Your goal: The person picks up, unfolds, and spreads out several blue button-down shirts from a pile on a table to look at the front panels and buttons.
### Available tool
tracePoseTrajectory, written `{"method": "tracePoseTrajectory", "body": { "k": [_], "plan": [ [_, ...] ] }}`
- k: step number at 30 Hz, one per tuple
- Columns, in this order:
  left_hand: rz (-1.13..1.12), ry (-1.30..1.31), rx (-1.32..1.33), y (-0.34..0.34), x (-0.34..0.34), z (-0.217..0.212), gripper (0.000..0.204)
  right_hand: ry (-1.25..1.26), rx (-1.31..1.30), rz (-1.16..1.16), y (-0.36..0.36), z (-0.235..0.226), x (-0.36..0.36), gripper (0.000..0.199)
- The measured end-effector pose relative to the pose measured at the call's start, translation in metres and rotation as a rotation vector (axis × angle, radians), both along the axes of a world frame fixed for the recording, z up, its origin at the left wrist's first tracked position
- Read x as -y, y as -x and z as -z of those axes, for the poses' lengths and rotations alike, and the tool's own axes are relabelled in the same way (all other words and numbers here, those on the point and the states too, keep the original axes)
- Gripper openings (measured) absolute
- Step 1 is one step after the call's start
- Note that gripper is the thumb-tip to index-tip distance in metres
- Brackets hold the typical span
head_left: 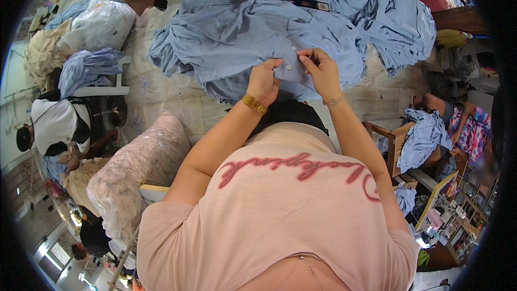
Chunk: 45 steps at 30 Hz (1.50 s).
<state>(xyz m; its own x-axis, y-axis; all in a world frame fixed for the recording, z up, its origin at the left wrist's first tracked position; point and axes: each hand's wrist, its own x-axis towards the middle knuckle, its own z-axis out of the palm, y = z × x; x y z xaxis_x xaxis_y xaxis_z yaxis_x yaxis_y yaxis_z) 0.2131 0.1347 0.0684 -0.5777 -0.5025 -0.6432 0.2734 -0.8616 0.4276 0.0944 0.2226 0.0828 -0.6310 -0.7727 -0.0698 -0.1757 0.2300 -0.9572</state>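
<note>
A light blue shirt [237, 37] lies spread across my lap and the floor in front of me. My left hand [264, 80], with a gold watch on the wrist, pinches the shirt's button placket near a small white button [288, 67]. My right hand [321, 71], wearing a thin bracelet, grips the same placket just to the right, fingers closed on the fabric. A second white button [293, 48] shows a little higher on the placket.
More blue shirts [393, 16] are heaped at the upper right. A clear bag of cloth [99, 24] and a blue pile on a white stool [89, 70] stand left. A seated person [56, 124] works at left, another person [468, 126] at right. A pale sack [140, 167] lies beside me.
</note>
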Motion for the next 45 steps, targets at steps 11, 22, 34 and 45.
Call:
{"method": "tracePoseTrajectory", "body": {
  "k": [11, 22, 34, 45],
  "plan": [
    [0.072, 0.307, 0.067, 0.0, -0.008, -0.005, 0.02, -0.09, -0.222, -0.08, 0.004, -0.012, 0.011, 0.015],
    [0.066, 0.284, -0.002, -0.004, -0.005, -0.012, 0.025, -0.058, -0.452, -0.199, 0.002, -0.019, 0.015, 0.014],
    [0.106, 0.084, 0.058, 0.001, 0.004, -0.009, 0.017, 0.063, 0.022, -0.146, 0.0, -0.005, 0.009, 0.018],
    [0.04, 0.282, 0.057, 0.002, -0.001, -0.004, 0.021, -0.035, 0.388, 0.035, -0.006, -0.014, 0.013, 0.015]
  ]
}}
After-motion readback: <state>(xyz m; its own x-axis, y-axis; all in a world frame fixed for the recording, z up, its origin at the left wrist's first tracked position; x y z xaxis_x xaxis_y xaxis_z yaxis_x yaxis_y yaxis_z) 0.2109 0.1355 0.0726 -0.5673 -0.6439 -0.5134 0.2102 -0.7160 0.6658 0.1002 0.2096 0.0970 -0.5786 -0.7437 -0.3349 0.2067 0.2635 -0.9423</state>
